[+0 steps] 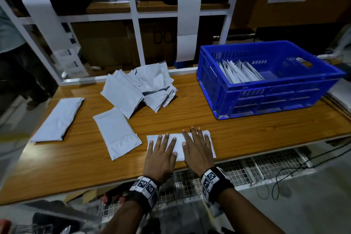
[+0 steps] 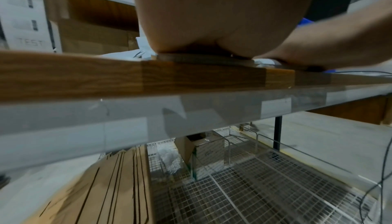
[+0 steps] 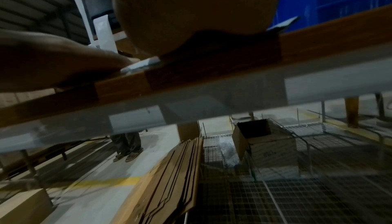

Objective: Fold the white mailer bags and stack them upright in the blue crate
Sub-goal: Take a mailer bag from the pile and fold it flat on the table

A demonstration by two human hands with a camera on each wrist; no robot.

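Note:
A folded white mailer bag [image 1: 178,141] lies flat near the front edge of the wooden table [image 1: 247,135]. My left hand [image 1: 162,145] presses on its left half with fingers spread straight. My right hand [image 1: 197,141] presses on its right half the same way. The blue crate [image 1: 269,89] stands at the back right, with several folded bags [image 1: 238,72] upright in its left end. In both wrist views only the heel of a palm [image 2: 212,17] [image 3: 191,9] shows on the table edge; the fingers are hidden.
A loose heap of unfolded white bags [image 1: 140,87] lies at the table's back middle. Two flat bags [image 1: 116,133] [image 1: 58,119] lie to the left. A white shelf frame [image 1: 133,15] rises behind. Wire mesh [image 1: 266,163] and cardboard sheets [image 2: 118,185] sit below the table.

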